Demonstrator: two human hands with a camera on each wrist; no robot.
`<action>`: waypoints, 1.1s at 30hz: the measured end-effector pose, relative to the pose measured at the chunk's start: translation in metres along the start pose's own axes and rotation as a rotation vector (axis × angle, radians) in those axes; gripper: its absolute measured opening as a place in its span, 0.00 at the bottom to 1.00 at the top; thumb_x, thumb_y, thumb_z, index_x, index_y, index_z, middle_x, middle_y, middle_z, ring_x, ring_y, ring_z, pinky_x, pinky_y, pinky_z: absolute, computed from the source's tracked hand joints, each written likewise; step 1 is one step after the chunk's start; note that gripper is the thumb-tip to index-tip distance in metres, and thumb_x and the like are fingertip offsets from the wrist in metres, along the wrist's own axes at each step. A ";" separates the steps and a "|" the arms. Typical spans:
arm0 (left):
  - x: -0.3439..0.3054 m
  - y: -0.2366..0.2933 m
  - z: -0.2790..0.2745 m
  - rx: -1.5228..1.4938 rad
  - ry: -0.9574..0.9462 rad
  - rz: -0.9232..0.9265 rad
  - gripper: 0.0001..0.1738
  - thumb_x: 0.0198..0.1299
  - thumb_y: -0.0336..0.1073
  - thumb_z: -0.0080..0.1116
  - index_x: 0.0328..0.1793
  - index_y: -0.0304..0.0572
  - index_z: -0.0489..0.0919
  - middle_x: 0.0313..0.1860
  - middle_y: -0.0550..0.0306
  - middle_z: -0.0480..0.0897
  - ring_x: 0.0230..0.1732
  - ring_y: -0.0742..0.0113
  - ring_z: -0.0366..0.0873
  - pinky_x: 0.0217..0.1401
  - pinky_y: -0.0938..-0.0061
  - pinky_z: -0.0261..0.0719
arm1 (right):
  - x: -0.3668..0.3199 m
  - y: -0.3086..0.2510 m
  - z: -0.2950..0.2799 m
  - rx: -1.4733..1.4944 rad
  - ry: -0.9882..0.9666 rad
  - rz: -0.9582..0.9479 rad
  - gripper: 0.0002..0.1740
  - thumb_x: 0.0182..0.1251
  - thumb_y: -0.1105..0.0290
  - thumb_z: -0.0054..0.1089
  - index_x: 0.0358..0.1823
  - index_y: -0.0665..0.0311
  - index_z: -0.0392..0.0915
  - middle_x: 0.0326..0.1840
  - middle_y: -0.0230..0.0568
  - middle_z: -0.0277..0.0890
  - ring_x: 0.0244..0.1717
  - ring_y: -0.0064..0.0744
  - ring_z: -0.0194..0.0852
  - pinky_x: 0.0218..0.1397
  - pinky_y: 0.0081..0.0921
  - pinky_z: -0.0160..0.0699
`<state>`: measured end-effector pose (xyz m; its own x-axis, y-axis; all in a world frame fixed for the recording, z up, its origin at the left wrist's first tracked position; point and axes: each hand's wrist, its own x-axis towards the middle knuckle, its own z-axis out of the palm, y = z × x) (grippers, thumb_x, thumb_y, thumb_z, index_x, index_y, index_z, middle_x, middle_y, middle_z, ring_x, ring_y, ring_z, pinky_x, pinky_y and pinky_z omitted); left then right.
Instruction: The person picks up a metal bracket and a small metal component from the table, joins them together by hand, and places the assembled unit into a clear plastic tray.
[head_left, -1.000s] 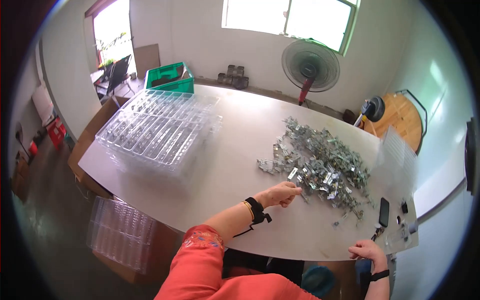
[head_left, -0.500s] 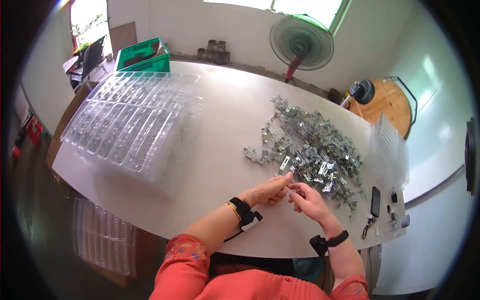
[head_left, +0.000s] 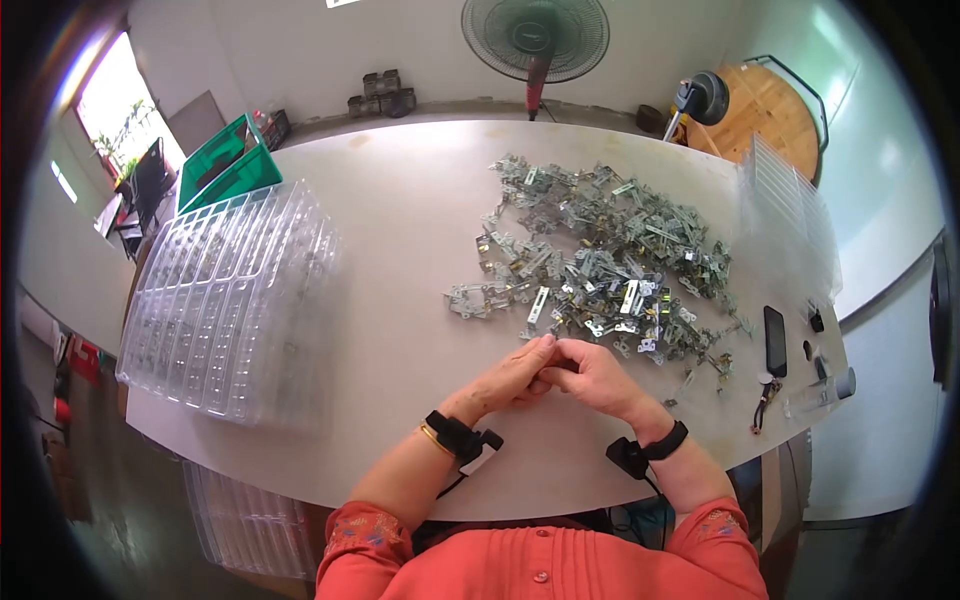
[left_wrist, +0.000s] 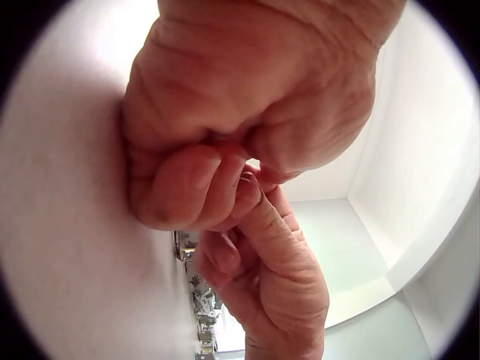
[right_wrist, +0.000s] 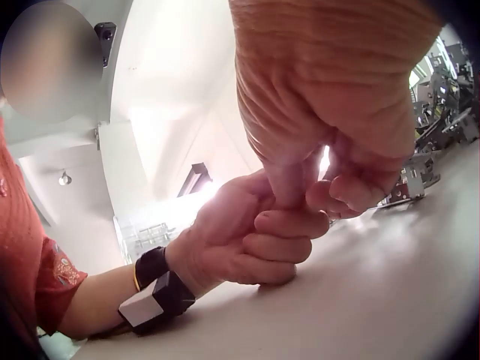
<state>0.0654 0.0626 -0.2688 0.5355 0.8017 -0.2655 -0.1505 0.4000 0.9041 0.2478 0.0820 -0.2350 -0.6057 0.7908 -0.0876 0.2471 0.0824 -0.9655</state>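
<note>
Both hands meet at the near edge of the metal parts pile (head_left: 640, 245) in the head view. The left hand (head_left: 503, 383) has its fingers curled, and the right hand (head_left: 602, 382) touches its fingertips from the right. Seen from the left wrist, the left hand (left_wrist: 240, 90) is folded inward above the table, with the right hand (left_wrist: 285, 277) against its fingers. The right wrist view has the right hand (right_wrist: 330, 90) bent down onto the curled left hand (right_wrist: 232, 232). Whatever might lie between the fingertips is hidden.
Stacked clear trays (head_left: 215, 300) stand on the table's left, beside a green crate (head_left: 228, 165). More clear trays (head_left: 790, 215) are at the right. A phone (head_left: 775, 340), keys (head_left: 764, 405) and a clear bottle (head_left: 815, 396) lie near the right edge; a fan (head_left: 535, 35) stands behind.
The right hand has come up from the table's right front edge to meet the left hand. The head view has shifted, so the table and pile appear in a different place.
</note>
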 end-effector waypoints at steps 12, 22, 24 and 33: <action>-0.007 -0.009 -0.011 -0.213 -0.019 0.013 0.22 0.80 0.50 0.41 0.55 0.38 0.74 0.25 0.60 0.75 0.20 0.71 0.70 0.23 0.74 0.72 | -0.035 -0.024 -0.025 -0.352 -0.111 0.052 0.06 0.70 0.71 0.63 0.40 0.66 0.77 0.31 0.41 0.84 0.32 0.29 0.85 0.36 0.26 0.79; -0.016 0.005 -0.008 -0.113 -0.083 -0.024 0.16 0.78 0.46 0.48 0.47 0.39 0.76 0.18 0.69 0.65 0.16 0.80 0.58 0.19 0.82 0.58 | -0.050 0.000 -0.030 -0.980 -0.267 0.080 0.08 0.70 0.66 0.56 0.42 0.62 0.71 0.33 0.49 0.82 0.36 0.57 0.81 0.37 0.48 0.77; -0.015 0.006 -0.007 -0.085 -0.091 -0.032 0.16 0.78 0.45 0.49 0.47 0.39 0.76 0.18 0.70 0.64 0.16 0.80 0.58 0.19 0.81 0.57 | -0.058 0.002 -0.032 -0.951 -0.281 0.103 0.09 0.71 0.66 0.54 0.43 0.63 0.71 0.35 0.50 0.82 0.38 0.57 0.81 0.38 0.49 0.77; -0.009 0.004 -0.004 -0.086 -0.101 -0.044 0.14 0.78 0.43 0.49 0.45 0.40 0.76 0.17 0.71 0.62 0.15 0.81 0.56 0.18 0.82 0.56 | -0.066 0.012 -0.036 -0.739 -0.285 0.134 0.11 0.72 0.65 0.51 0.44 0.67 0.72 0.43 0.57 0.81 0.48 0.59 0.79 0.47 0.49 0.76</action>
<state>0.0564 0.0586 -0.2641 0.6238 0.7352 -0.2654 -0.1934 0.4742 0.8589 0.3180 0.0531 -0.2321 -0.6806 0.6451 -0.3472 0.7078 0.4567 -0.5389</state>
